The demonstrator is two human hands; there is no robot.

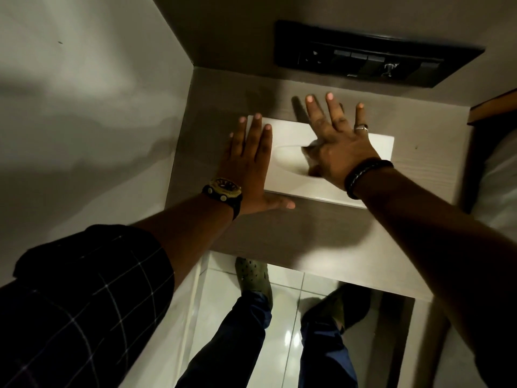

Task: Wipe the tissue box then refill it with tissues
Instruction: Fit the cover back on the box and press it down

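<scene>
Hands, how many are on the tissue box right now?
2: the left hand lies flat on the tissue box's left end; the right hand spreads over its oval opening and right part.

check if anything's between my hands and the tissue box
Nothing visible is. The left hand lies flat over the left end of the tissue box, and the right hand is spread over its oval opening. No cloth shows under either.
</scene>
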